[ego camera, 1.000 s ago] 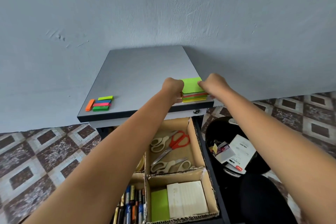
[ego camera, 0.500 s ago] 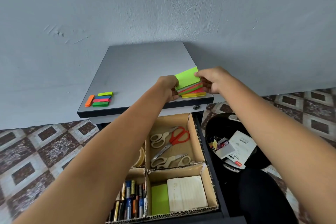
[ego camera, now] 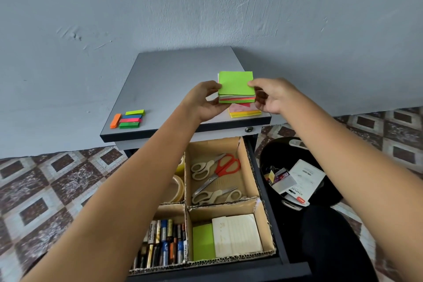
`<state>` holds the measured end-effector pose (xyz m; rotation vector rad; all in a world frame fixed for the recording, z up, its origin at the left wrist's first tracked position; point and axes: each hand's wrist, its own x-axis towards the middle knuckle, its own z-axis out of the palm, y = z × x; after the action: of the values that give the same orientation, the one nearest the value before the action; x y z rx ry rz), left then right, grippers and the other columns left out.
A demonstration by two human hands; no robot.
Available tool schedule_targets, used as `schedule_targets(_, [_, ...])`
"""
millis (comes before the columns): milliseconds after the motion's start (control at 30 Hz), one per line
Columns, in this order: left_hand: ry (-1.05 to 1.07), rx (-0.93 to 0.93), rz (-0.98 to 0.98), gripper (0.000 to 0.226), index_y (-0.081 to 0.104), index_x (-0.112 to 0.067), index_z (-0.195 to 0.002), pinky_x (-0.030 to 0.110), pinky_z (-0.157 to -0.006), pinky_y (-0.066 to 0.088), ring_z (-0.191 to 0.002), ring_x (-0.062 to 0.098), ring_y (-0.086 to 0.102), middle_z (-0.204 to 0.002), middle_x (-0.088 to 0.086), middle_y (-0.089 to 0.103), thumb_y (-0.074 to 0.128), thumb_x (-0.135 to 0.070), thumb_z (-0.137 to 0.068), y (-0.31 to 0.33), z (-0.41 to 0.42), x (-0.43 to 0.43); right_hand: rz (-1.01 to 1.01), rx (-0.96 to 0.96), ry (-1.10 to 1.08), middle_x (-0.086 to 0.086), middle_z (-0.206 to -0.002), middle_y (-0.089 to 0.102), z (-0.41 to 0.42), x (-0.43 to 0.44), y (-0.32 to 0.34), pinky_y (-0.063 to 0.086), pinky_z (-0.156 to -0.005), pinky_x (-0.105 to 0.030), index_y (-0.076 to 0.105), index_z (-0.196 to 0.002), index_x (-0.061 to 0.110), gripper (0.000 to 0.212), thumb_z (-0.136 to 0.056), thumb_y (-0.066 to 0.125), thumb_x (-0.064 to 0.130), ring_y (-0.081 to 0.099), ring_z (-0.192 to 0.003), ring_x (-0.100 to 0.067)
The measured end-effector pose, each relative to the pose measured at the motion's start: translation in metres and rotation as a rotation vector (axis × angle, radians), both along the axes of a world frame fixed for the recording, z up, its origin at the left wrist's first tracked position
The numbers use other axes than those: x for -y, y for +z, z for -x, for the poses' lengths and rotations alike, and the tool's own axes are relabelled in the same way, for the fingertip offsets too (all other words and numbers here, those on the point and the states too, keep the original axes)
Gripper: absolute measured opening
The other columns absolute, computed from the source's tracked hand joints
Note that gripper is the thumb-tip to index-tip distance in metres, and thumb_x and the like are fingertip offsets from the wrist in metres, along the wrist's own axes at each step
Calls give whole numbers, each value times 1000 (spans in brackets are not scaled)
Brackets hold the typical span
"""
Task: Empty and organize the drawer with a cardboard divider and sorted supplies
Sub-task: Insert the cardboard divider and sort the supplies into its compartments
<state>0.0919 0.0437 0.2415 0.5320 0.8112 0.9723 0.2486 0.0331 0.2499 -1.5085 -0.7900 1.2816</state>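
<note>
Left hand (ego camera: 204,101): fingers pinch the left edge of the notes (ego camera: 235,84), thumb against the near corner
Right hand (ego camera: 271,96): fingers pinch the right edge of the same notes, thumb on the top sheet
Notes: a stack with a green top sheet and pink and yellow layers under it, held roughly level between both hands, lifted clear of the surface (ego camera: 171,80) above its front right corner
Pile (ego camera: 246,112): more pink and yellow sheets lying on the surface just under the held stack
Flags (ego camera: 129,118): orange, yellow-green, blue, pink and green strips lying together at the front left of the surface
Drawer (ego camera: 229,275): open below the surface, with a cardboard divider (ego camera: 222,204) making four compartments
Scissors (ego camera: 226,166): one red-handled pair and beige-handled pairs in the far right compartment
Tape (ego camera: 179,186): far left compartment, partly hidden by the left arm
Batteries (ego camera: 164,242): packed side by side in the near left compartment
Pads: a green pad (ego camera: 203,241) touching a white pad (ego camera: 237,234) in the near right compartment
Bin (ego camera: 281,151): black, on the floor right of the drawer, holding card packaging
</note>
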Motion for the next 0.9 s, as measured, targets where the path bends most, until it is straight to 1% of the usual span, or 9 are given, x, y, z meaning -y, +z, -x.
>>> schedule_targets(167, [-116,49,-71,6,49,-4,-89,44,-76,56,-75,34,69,-96,23,62,45,-4,-93,-3,21,34,-49,-40,34,-2,-67,51,8,38,-1,36,-43,-18,50,-74,16,18,-88,61,15,45,-54,-10])
schedule_targets(267, [-136,69,-63,7,52,-4,-90,39,-77,55,-83,31,68,-100,21,63,45,-6,-92,-16,33,60,-46,-8,80,-1,-73,53,13,68,-9,38,-52,-23,52,-75,20,16,-87,63,20,49,-61,-13])
schedule_targets(367, [-173,35,-49,17,56,-4,-98,32,-72,57,-81,25,68,-99,17,65,51,-9,-82,-36,40,90,-47,-146,144,-2,-76,59,22,102,-24,46,-63,-29,55,-81,20,11,-91,57,17,56,-67,-16])
schedule_targets(433, [-201,-11,-31,28,58,-4,-103,31,-69,58,-76,22,70,-97,16,67,54,-13,-76,-52,44,112,-39,-218,164,-5,-86,66,27,121,-40,53,-69,-34,58,-91,16,3,-91,56,14,62,-77,-18])
schedule_targets(500, [-216,-40,28,25,58,-4,-101,30,-64,60,-73,21,71,-93,15,69,54,-16,-79,-68,47,133,15,-212,167,-8,-96,68,30,136,-61,55,-73,-37,60,-98,14,9,-90,57,12,65,-85,-20])
schedule_targets(567, [-205,-35,136,19,60,-4,-94,32,-61,60,-70,22,71,-86,14,71,46,-17,-91,-82,49,149,91,-191,162,-9,-96,68,31,149,-82,54,-72,-34,62,-101,11,12,-90,56,10,65,-85,-20])
schedule_targets(700, [-229,-199,184,26,62,1,-104,30,-64,58,-67,19,71,-83,12,72,39,-9,-97,-108,50,169,176,-283,152,-12,-93,69,34,172,-113,53,-77,-39,63,-99,5,12,-91,54,4,66,-83,-22])
schedule_targets(800, [-206,-320,194,24,63,3,-103,26,-57,59,-59,16,69,-75,11,71,40,-3,-97,-119,48,179,240,-333,140,-13,-89,70,35,184,-127,59,-65,-34,64,-96,3,11,-90,55,3,67,-77,-21])
schedule_targets(900, [-175,-408,208,18,63,0,-92,26,-54,58,-55,14,68,-66,8,70,45,-2,-96,-125,45,186,287,-333,122,-13,-89,70,30,191,-134,56,-51,-28,64,-96,3,11,-89,55,2,67,-75,-21])
